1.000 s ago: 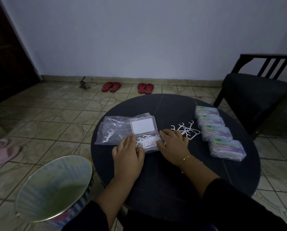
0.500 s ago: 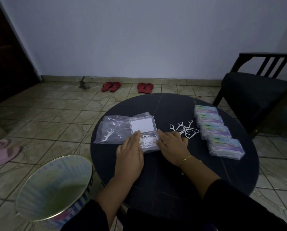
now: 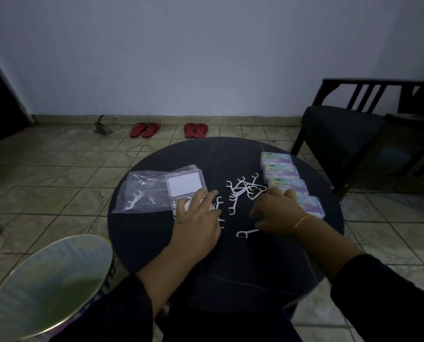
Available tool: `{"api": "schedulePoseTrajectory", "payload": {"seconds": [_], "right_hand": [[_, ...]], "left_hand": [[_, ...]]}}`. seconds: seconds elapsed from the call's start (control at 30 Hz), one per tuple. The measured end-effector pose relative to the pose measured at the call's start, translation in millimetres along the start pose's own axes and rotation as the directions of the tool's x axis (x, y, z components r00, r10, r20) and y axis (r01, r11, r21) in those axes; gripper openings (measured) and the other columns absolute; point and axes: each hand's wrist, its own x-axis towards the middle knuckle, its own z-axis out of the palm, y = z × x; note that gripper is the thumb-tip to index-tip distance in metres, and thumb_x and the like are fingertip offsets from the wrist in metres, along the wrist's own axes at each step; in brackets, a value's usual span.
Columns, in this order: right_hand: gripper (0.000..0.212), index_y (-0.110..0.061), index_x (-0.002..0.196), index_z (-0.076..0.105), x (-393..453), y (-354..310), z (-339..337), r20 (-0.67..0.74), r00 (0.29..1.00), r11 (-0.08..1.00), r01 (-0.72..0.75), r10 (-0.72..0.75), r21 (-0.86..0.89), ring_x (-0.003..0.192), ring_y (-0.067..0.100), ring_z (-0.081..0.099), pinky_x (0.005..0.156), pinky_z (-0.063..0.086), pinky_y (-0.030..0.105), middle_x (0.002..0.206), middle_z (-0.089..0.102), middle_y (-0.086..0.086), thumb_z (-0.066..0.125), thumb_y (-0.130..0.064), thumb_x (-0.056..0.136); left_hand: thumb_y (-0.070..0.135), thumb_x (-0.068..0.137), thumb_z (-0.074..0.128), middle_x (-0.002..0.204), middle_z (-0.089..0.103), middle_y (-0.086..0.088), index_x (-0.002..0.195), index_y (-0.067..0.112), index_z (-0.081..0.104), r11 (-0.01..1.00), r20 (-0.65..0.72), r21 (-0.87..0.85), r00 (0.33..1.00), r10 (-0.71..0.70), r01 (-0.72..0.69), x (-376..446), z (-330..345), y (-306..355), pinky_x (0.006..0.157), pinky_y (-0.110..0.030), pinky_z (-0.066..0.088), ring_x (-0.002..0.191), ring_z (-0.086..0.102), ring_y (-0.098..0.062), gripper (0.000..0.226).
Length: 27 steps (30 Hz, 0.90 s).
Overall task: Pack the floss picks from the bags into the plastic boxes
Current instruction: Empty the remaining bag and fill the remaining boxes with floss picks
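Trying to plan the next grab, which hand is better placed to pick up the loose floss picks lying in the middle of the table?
Probably the right hand: it rests beside the loose floss picks, while the left hand lies on the open box.

We count four packed floss boxes (image 3: pixel 286 180), one open plastic box (image 3: pixel 185 187), one clear bag (image 3: pixel 144 191), two pairs of red sandals (image 3: pixel 144 130), one chair (image 3: pixel 349 134), one bin (image 3: pixel 50 285).
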Motion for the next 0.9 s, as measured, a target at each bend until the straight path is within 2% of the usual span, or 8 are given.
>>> {"api": "schedulePoseTrajectory", "payload": {"seconds": [0.07,0.17,0.2,0.3,0.47,0.6,0.77,0.9], "right_hand": [[0.026,-0.037,0.113,0.062,-2,-2,7,-0.014,1.000,0.998,0.026,-0.027,-0.063,0.125,0.021,0.030,0.096,0.024,0.044,0.126,0.051,-0.007,0.049,-0.038,0.091],[0.029,-0.031,0.114,0.063,2,-5,18,-0.082,0.996,0.997,0.012,-0.018,-0.074,0.122,0.021,0.034,0.096,0.024,0.042,0.124,0.053,-0.005,0.042,-0.036,0.094],[0.030,-0.028,0.113,0.063,4,-5,20,-0.107,0.994,0.997,-0.001,-0.007,-0.075,0.121,0.021,0.034,0.095,0.024,0.042,0.123,0.053,-0.004,0.041,-0.035,0.095],[0.029,-0.021,0.113,0.062,15,-3,28,-0.159,0.986,0.994,-0.062,0.047,-0.088,0.120,0.023,0.035,0.095,0.026,0.042,0.122,0.054,-0.001,0.040,-0.028,0.096],[0.030,-0.016,0.117,0.058,35,1,28,-0.201,0.969,0.982,-0.165,0.144,-0.090,0.125,0.027,0.031,0.099,0.024,0.043,0.125,0.051,0.004,0.040,-0.022,0.094],[0.041,-0.017,0.125,0.050,51,7,24,-0.170,0.967,0.979,-0.200,0.189,-0.050,0.128,0.026,0.029,0.102,0.022,0.046,0.134,0.044,0.006,0.048,-0.038,0.089],[0.083,-0.021,0.148,0.023,71,20,12,-0.009,0.986,0.986,-0.166,0.165,-0.028,0.140,0.027,0.014,0.109,0.015,0.052,0.151,0.024,0.005,0.052,-0.061,0.081],[0.088,-0.022,0.151,0.013,84,26,6,0.107,0.982,0.987,-0.150,0.154,-0.050,0.143,0.028,0.006,0.111,0.009,0.055,0.156,0.014,0.005,0.046,-0.066,0.082]], "left_hand": [[0.030,0.066,0.069,0.133,0.057,-0.002,0.070,0.023,0.075,0.995,0.123,0.101,0.992,0.005,-0.017,8,-3,10,0.101,-0.044,0.019,0.132,0.035,-0.021,0.010],[0.031,0.084,0.052,0.152,0.033,-0.004,0.092,0.018,0.074,0.980,0.203,0.192,0.979,0.008,-0.048,18,3,19,0.107,-0.044,0.000,0.144,0.018,-0.022,0.028],[0.033,0.082,0.054,0.148,0.040,-0.004,0.089,0.018,0.075,0.978,0.228,0.203,0.974,0.002,-0.049,19,3,21,0.107,-0.045,0.004,0.142,0.024,-0.023,0.027],[0.035,0.061,0.065,0.110,0.068,-0.004,0.064,0.020,0.075,0.973,0.272,0.212,0.962,0.034,-0.094,27,7,24,0.099,-0.046,0.023,0.120,0.055,-0.025,0.018],[0.032,0.075,0.044,0.069,0.067,-0.001,0.068,0.020,0.072,0.961,0.237,0.255,0.971,0.041,-0.102,48,18,28,0.101,-0.047,0.018,0.102,0.058,-0.026,0.031],[0.045,0.094,0.038,0.101,0.069,-0.003,0.106,0.018,0.064,0.983,0.280,0.181,0.960,-0.020,-0.033,65,20,35,0.107,-0.045,-0.001,0.120,0.040,-0.026,0.039],[0.064,0.084,0.047,0.136,0.046,-0.010,0.138,0.016,0.037,0.969,0.260,0.202,0.946,-0.196,0.145,86,26,37,0.108,-0.046,0.011,0.125,0.035,-0.029,0.072],[0.068,0.084,0.044,0.143,0.041,-0.014,0.150,0.008,0.010,0.947,0.373,0.240,0.880,-0.294,0.215,109,31,31,0.111,-0.047,0.007,0.132,0.032,-0.030,0.096]]}}
